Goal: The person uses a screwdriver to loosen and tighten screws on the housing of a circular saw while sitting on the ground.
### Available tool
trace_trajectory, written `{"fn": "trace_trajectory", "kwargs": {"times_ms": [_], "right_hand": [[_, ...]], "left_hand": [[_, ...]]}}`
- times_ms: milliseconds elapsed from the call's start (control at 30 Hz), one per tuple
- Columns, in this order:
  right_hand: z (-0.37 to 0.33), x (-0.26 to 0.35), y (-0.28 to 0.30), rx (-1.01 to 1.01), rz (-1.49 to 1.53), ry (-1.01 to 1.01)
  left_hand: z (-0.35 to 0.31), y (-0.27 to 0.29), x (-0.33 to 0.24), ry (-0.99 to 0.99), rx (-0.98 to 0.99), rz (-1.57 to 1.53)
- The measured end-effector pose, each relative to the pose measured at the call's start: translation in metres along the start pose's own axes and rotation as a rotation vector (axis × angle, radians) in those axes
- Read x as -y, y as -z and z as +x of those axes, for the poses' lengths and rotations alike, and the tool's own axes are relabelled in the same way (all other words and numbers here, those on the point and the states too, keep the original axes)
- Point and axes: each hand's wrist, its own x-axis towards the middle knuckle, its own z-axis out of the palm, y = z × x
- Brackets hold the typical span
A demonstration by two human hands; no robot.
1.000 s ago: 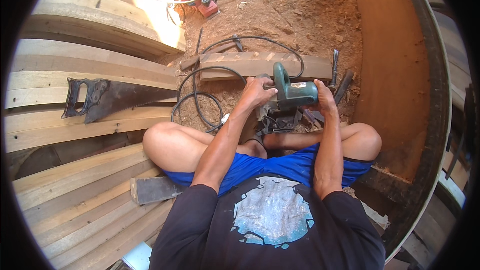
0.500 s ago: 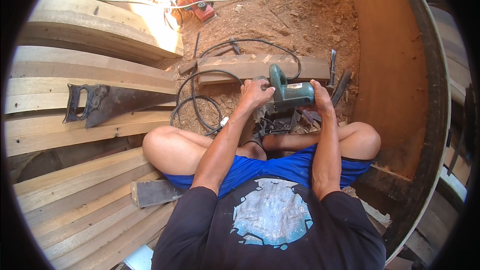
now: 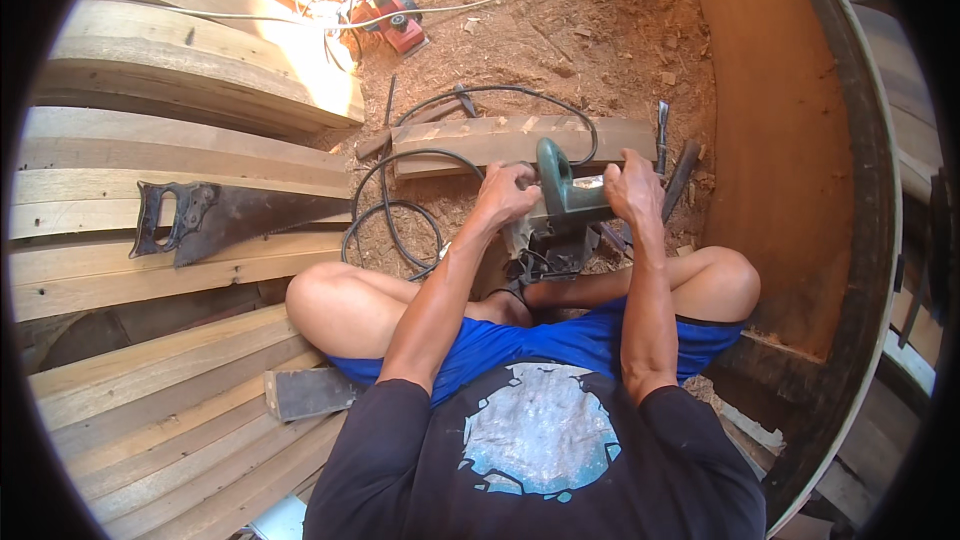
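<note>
Between my crossed legs, a green corded circular saw (image 3: 570,197) rests on its dark base, its loop handle standing up. My left hand (image 3: 508,195) is closed, with bent fingers against the saw's left side; what the fingertips hold is hidden. At the other end, my right hand (image 3: 634,188) is curled over the motor housing and covers part of it. The saw's lower parts (image 3: 550,258) are dark and partly in shadow near my feet.
A wooden beam (image 3: 470,143) lies just beyond the saw, with a black cable (image 3: 385,180) looped around. At left, a handsaw (image 3: 235,220) lies on stacked planks (image 3: 100,195). A chisel (image 3: 662,130) is at right, by a wooden wall panel (image 3: 790,160). Farther off sits a red power tool (image 3: 398,28).
My right hand has shifted from gripping the motor's end to curling over its top, hiding more of it. My left hand has moved slightly, its fingers more bent.
</note>
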Motion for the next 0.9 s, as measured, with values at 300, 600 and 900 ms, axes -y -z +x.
{"fn": "trace_trajectory", "kwargs": {"times_ms": [300,600,900], "right_hand": [[-0.013,0.035,-0.027,0.242,-0.05,0.04],[-0.034,-0.008,0.0,0.19,0.302,-0.007],[-0.046,0.005,0.017,0.302,0.836,0.044]], "left_hand": [[-0.024,-0.02,-0.026,-0.122,-0.049,-0.094],[-0.063,-0.011,-0.078,-0.158,-0.104,-0.088],[-0.097,0.011,-0.091,-0.181,-0.167,-0.267]]}}
